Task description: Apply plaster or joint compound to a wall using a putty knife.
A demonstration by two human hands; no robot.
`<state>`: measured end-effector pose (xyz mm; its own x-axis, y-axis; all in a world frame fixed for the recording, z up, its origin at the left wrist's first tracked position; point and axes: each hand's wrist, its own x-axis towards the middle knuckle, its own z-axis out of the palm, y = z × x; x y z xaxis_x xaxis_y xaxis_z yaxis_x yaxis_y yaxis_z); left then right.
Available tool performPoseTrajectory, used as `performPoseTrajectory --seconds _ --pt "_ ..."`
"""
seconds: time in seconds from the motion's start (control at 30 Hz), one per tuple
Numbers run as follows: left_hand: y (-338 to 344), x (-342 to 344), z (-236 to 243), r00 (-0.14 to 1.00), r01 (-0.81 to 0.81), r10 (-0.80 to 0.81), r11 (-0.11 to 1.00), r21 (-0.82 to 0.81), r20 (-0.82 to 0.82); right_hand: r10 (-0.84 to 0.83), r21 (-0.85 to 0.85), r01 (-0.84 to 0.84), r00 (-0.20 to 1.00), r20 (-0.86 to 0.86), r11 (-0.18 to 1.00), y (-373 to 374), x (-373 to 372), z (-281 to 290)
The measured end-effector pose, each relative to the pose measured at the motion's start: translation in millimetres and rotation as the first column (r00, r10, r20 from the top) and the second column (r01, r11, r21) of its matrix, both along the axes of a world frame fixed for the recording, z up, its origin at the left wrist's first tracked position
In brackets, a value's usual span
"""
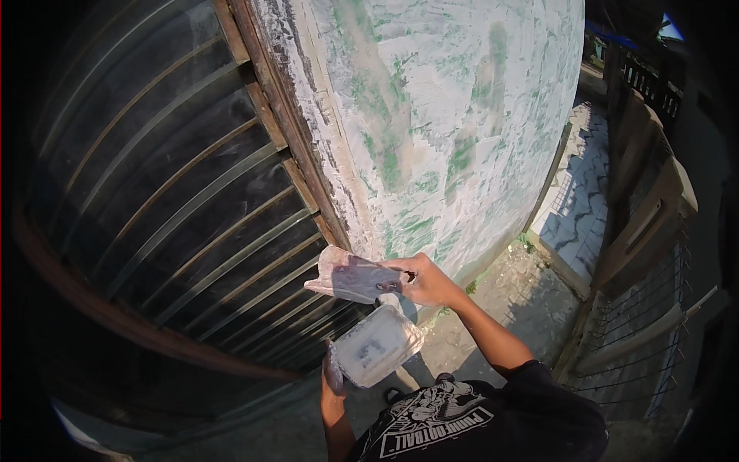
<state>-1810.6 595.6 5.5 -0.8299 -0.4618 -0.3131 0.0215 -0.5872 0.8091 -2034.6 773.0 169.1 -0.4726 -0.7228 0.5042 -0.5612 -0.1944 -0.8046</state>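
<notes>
My right hand [433,283] grips a flat, wide scraper [348,276] by its narrower end. Its pale, putty-smeared blade points left, beside the edge of the wall. Just below it, my left hand [332,376] holds a whitish rectangular tub [376,348] by its left side. Putty crusts the tub's rim, and a grey patch shows inside. At the tub's upper edge the scraper is close, but I cannot tell whether they touch. The wall [431,115] before me carries uneven white putty over green paint.
On the left is a dark window with metal bars [185,181] and a worn wooden frame [296,131]. A concrete path [493,296] runs along the wall's foot. Tiled floor [573,192] lies farther right, beside a low wall [654,223] and wire mesh [639,331].
</notes>
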Motion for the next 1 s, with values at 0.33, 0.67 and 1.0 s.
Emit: performPoseTrajectory --seconds 0.33,0.67,1.0 --pt "29.6 -17.6 45.7 0.999 0.039 -0.038 0.999 -0.037 0.025 0.315 0.418 -0.022 0.693 -0.649 0.908 42.6 36.1 -16.6" --pt "65.0 -20.2 53.8 0.993 -0.108 0.109 0.994 -0.024 0.044 0.349 0.413 -0.059 0.651 -0.674 0.909 75.4 19.6 -12.9" --pt "100.4 -12.1 44.3 0.988 -0.155 0.156 0.987 -0.041 0.02 0.508 0.546 -0.177 0.666 -0.546 0.819 96.8 12.8 -21.8"
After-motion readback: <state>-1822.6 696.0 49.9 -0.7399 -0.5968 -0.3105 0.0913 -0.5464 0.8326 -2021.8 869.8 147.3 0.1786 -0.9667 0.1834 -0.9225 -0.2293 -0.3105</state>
